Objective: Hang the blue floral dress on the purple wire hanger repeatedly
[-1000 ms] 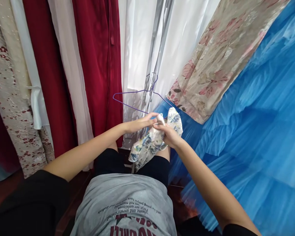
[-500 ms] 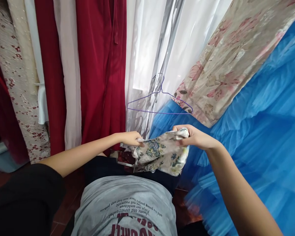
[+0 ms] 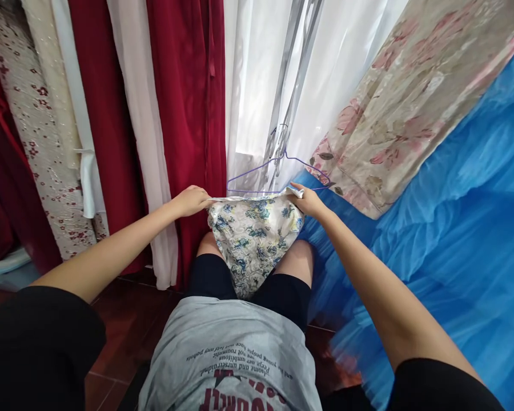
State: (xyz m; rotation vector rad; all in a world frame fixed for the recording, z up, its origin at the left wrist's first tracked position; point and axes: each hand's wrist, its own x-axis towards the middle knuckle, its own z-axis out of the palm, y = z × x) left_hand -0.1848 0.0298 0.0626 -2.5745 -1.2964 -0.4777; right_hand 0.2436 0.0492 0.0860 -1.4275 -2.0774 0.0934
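A small white cloth with blue and yellow flowers (image 3: 252,237) hangs spread out in front of me, over my knees. My left hand (image 3: 191,200) pinches its top left corner with closed fingers. My right hand (image 3: 307,200) grips its top right corner the same way. The cloth's top edge is stretched taut between both hands. Just above it a thin purple wire hanger (image 3: 278,174) hangs from a shiny metal rail post (image 3: 289,85), almost touching the cloth's top edge.
Dark red (image 3: 188,97), white and flower-sprinkled garments (image 3: 34,131) hang at the left. White sheer fabric (image 3: 252,80) is behind the post. A beige dress with pink flowers (image 3: 406,97) and a big blue tulle skirt (image 3: 454,240) fill the right. Dark red floor tiles (image 3: 124,319) lie below.
My hands have pulled apart and risen, spreading the bunched cloth flat and bringing its top edge up to the hanger's lower bar. The view has shifted slightly.
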